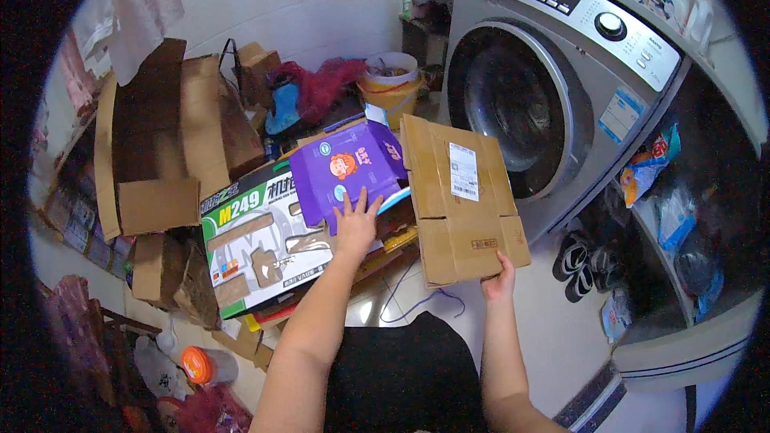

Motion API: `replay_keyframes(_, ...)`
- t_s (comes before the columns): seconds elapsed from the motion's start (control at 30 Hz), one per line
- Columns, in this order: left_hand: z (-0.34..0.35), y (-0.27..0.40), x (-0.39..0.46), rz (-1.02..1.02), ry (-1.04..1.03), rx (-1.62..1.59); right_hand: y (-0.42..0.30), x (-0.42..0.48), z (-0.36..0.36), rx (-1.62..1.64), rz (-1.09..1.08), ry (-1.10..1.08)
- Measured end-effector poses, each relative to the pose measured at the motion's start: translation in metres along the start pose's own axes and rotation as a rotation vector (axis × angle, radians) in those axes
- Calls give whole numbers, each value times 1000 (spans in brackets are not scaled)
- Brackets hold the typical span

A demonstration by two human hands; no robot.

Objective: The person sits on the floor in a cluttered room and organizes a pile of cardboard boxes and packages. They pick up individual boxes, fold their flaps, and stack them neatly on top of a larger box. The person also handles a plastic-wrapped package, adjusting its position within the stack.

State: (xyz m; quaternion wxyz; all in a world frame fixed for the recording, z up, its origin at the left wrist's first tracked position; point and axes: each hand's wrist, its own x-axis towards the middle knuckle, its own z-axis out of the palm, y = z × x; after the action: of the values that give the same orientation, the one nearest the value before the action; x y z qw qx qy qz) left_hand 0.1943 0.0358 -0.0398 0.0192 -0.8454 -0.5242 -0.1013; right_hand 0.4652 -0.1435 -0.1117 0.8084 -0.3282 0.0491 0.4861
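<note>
My right hand grips the lower edge of a flattened brown cardboard box, thumb on its near face. The box bears a white printed label and is tilted up in front of the washing machine. My left hand rests with fingers spread on a flattened purple carton printed with a cartoon face. That carton lies over a white and green printed toy box, on top of a stack of flattened cardboard. The lower layers of the stack are mostly hidden.
A front-loading washing machine stands at right, beside a low shelf with plastic bags. Sandals and a cord lie on the tiled floor. Open cardboard boxes are at left. Behind is a yellow bucket; an orange-lidded jar stands lower left.
</note>
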Motion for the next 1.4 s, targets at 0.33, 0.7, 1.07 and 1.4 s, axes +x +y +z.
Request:
replay_keyframes(0.33, -8, -3, -3, -85, 98, 75, -13, -8, -26, -16, -30, 40)
replay_keyframes(0.7, -28, 9, -20, 22, -129, 164, -12, -4, -17, -7, -92, 32)
replay_keyframes(1.07, -1, -2, -35, 41, -199, 258, -8, -16, 0, -10, -70, 81)
replay_keyframes(1.4, 7, -20, -42, 154, 88, 289, 0, -9, 5, 110, -24, 59)
